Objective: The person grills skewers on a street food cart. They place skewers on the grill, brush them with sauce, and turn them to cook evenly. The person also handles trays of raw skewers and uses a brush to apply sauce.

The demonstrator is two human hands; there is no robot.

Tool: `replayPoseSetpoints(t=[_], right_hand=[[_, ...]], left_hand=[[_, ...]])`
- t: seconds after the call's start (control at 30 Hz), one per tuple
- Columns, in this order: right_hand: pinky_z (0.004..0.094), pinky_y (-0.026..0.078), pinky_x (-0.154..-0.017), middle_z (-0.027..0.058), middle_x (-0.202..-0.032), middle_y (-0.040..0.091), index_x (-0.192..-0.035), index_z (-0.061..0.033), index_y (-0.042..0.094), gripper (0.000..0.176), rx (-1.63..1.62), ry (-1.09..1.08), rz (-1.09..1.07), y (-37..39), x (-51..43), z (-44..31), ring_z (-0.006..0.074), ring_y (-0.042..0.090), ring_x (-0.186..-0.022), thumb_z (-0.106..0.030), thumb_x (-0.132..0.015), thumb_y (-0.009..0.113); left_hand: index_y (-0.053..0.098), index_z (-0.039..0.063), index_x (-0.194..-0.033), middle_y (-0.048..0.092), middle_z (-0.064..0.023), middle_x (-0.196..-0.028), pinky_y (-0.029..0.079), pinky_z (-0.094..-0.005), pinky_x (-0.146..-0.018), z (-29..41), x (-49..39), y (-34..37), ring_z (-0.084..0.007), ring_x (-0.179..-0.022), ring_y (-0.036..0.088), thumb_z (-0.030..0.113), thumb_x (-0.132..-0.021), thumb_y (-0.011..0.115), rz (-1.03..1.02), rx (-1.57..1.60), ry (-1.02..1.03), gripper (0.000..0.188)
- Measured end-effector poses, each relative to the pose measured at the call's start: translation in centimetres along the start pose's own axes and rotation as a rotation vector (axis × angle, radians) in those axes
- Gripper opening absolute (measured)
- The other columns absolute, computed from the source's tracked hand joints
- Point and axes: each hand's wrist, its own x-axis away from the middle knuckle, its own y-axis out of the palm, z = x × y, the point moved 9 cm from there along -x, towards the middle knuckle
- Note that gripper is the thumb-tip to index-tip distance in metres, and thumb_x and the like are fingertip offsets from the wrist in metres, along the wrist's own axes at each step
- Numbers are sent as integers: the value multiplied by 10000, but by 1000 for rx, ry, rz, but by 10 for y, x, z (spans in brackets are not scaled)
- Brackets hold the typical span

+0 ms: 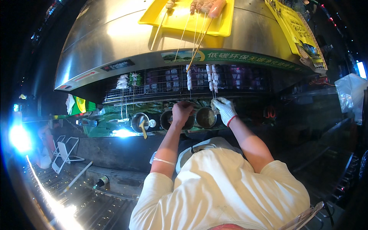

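My bare left hand [182,112] is at the front of the grill, its fingers closed around the lower end of a single meat skewer [189,77]. The meat of that skewer lies over the wire grate [125,93]. To its right, my right hand [224,109], in a white knit glove with a red cuff, grips the sticks of a pair of meat skewers [212,79]. Below the hands stand a metal pot with pale liquid [205,118] and a darker pot [165,119], partly hidden by my left forearm.
Farther left on the grate are a pale meat skewer [122,82] and one with green pieces [134,79]. A brush [142,128] rests in a metal cup [137,118]. Above, the steel hood [120,37] carries a yellow tray [178,24] of skewers. A yellow packet [296,28] lies right.
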Motion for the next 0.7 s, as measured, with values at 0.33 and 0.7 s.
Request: replayPoseSetpoints(t=[0.33,0.7], right_hand=[[232,484,-561,51,-857,675,-1013,-30,634,122,15,5,14,-13,13,-5,113,632,-688,-115,-926,621],[243,473,-615,20,-899,682,-1032,-64,653,144,-76,54,-61,21,-13,13,118,635,-771,-149,-917,638]], left_hand=[[700,-48,-868,693,-89,-693,532,-266,-564,-12,-18,1,-146,-611,673,88,-789,629,24,-48,-28,172],[659,-22,-933,682,-77,-748,497,-259,-548,-2,17,0,-136,-613,643,155,-866,654,93,-148,-80,190]])
